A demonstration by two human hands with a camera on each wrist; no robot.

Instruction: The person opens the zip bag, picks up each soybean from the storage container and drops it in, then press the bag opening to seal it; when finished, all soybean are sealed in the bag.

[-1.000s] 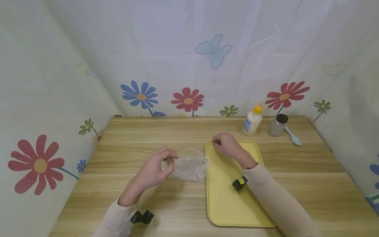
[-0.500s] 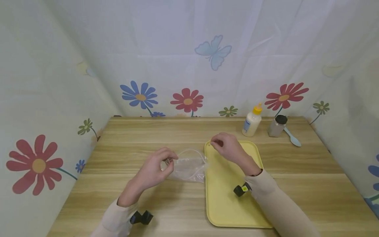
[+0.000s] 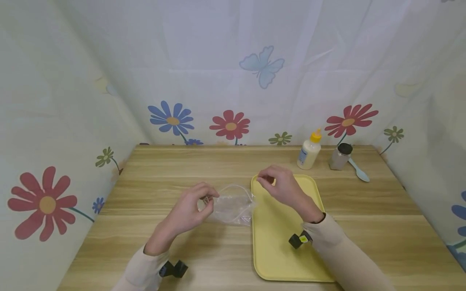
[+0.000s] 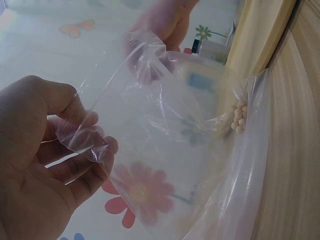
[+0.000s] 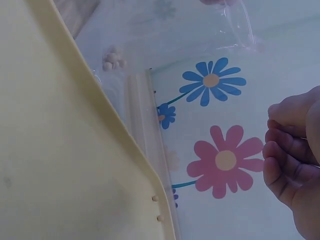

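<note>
My left hand pinches the upper edge of a clear plastic bag, which stands left of the yellow tray. Several small, round, cream beads are gathered low in the bag in the left wrist view. Over the tray's far left corner is my right hand, its fingers curled and the thumb near the fingertips; nothing shows between them in the right wrist view. Two beads lie inside the tray's rim in that view.
A white bottle with a yellow cap stands behind the tray. Right of it are a black-lidded jar and a pale blue spoon. A flower-printed curtain rises behind the wooden table.
My right hand has shifted slightly, its wrist drifting right and toward me while the fingertips stay near the tray's far left corner. My left hand keeps its hold on the bag.
</note>
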